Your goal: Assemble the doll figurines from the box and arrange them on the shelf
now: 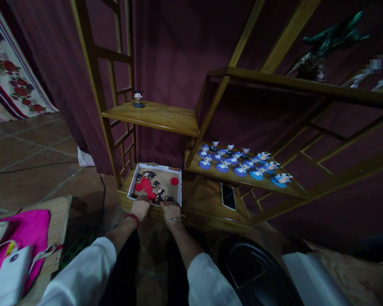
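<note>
Maroon cloth [166, 63] backs glossy wooden shelves [159, 117]; lower centre, left hand [141, 207] and right hand [171, 209] stretch palms-down to the near rim of a shallow box [180, 189], their grip unclear.

Floral cloth [15, 78], partly off-frame

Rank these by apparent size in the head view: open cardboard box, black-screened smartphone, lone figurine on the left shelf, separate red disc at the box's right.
1. Open cardboard box
2. Black-screened smartphone
3. Lone figurine
4. Separate red disc
</note>
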The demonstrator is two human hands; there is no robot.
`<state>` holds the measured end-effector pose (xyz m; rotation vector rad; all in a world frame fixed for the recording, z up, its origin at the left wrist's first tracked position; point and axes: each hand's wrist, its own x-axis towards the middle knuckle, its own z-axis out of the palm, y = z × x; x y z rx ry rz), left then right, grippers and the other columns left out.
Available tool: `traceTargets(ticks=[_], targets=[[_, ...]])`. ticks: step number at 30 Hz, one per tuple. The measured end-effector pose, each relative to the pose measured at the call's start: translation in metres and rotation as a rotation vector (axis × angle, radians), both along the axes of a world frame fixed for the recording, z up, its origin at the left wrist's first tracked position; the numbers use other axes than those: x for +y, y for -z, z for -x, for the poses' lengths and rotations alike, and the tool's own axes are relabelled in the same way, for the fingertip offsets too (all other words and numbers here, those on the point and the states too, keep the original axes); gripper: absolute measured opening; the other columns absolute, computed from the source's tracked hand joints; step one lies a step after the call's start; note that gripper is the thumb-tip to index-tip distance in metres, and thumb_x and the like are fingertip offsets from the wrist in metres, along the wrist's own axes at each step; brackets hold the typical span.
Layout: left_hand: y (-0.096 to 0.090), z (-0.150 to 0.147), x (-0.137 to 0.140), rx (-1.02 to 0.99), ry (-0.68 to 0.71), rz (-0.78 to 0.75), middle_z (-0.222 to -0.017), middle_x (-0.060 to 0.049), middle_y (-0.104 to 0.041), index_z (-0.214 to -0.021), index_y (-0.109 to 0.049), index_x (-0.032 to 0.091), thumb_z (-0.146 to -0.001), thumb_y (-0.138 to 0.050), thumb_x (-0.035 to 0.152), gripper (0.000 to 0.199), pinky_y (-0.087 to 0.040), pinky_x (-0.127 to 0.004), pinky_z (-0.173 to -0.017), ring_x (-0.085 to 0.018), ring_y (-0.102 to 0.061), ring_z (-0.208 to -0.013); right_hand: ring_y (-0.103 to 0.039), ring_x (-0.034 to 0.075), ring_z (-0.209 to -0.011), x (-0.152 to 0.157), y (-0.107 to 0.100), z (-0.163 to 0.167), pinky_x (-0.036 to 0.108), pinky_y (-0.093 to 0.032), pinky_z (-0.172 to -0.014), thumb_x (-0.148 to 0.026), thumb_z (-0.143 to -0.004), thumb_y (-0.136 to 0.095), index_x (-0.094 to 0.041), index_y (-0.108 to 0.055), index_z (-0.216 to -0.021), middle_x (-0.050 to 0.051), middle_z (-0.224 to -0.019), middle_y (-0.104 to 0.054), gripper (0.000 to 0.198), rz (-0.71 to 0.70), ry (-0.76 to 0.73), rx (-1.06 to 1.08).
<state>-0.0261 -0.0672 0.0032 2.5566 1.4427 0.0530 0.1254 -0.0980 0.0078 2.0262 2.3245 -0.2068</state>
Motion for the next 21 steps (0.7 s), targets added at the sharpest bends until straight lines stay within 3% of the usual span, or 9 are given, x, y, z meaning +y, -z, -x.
traceTargets(ticks=[5, 10, 15, 21], targets=[[-0.001, -0.001, -0.004, 0.059, 0.003, -0.006, -0.093, -0.014, -0.063, -0.093, -0.061, 0.013, -0.081, -0.035, 0.011, 0.029, -0.037, -0.037, -0.083, -0.025, -0.053, -0.095, -0.049, 0.015, -0.104, -0.006, 0.007, 0.003, 0.028, -0.034, -0.083, -0.015, -0.086, -0.028, -0.024, -0.053, -0.11, 0.007, -0.109, -0.059, 0.035, -0.018, 0.008, 0.001], [-0.001, -0.001, -0.003, 0.078, -0.035, -0.005, -0.091, -0.014, -0.063, -0.096, -0.061, 0.013, -0.083, -0.032, 0.013, 0.032, -0.038, -0.037, -0.082, -0.024, -0.054, -0.093, -0.052, 0.015, -0.102, 0.0, 0.004, 0.0, 0.027, -0.036, -0.082, -0.014, -0.084, -0.032, -0.026, -0.057, -0.102, 0.005, -0.104, -0.062, 0.033, -0.02, -0.006, 0.01], [-0.007, -0.003, 0.004, 0.065, -0.054, 0.001, -0.1, -0.011, -0.061, -0.097, -0.06, 0.015, -0.082, -0.033, 0.011, 0.032, -0.035, -0.033, -0.087, -0.021, -0.052, -0.099, -0.058, 0.015, -0.093, 0.009, -0.006, -0.003, 0.027, -0.041, -0.073, -0.015, -0.084, -0.033, -0.031, -0.058, -0.102, 0.002, -0.1, -0.064, 0.035, 0.051, 0.015, -0.025], [-0.01, -0.006, 0.019, 0.102, -0.089, 0.073, -0.088, -0.01, -0.064, -0.095, -0.061, 0.018, -0.082, -0.034, 0.014, 0.03, -0.04, -0.033, -0.08, -0.02, -0.058, -0.09, -0.06, 0.019, -0.092, 0.024, -0.013, -0.005, 0.03, -0.043, -0.074, -0.012, -0.078, -0.04, -0.028, -0.06, -0.101, 0.005, -0.098, -0.065, 0.035, 0.141, 0.027, -0.054]])
